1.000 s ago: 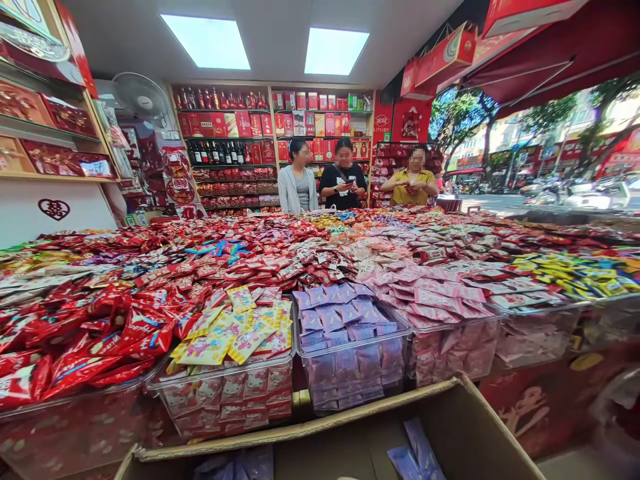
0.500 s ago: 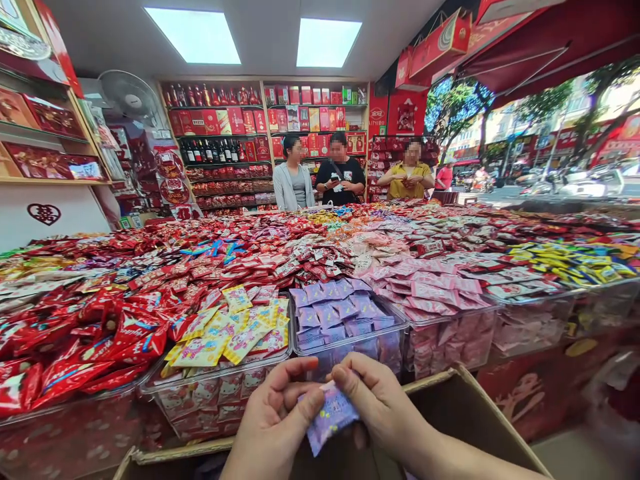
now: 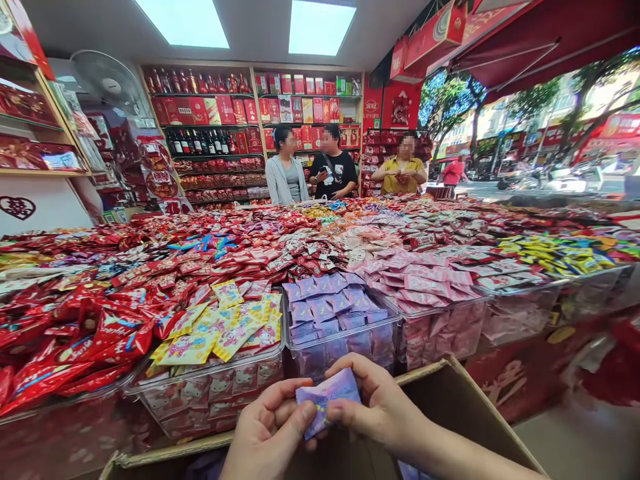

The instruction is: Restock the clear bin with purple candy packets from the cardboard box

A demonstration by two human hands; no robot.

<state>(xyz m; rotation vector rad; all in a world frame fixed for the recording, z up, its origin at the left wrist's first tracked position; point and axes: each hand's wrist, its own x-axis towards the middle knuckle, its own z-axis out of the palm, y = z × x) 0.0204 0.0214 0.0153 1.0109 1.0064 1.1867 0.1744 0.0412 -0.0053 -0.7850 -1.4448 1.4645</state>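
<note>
Between my two hands is a small purple candy packet (image 3: 330, 399) with yellow marks, held above an open cardboard box (image 3: 460, 407). My left hand (image 3: 273, 427) pinches its left end between thumb and fingers. On the right end, my right hand (image 3: 377, 403) grips with the thumb in front and the fingers behind. Just beyond stands a clear plastic bin (image 3: 345, 340) with rows of similar purple packets (image 3: 327, 308). Purple wrappers (image 3: 207, 463) show partly inside the box, mostly behind my hands.
Yellow-edged packets (image 3: 225, 330) fill the bin to the left, red packets (image 3: 95, 340) lie further left, and pink packets (image 3: 415, 273) to the right. Three people (image 3: 335, 167) stand behind the broad candy display. Bottle shelves (image 3: 205, 143) line the back wall.
The packet has turned from hanging tilted downward to lying more level. My right thumb has come down onto its front. The view has shifted slightly.
</note>
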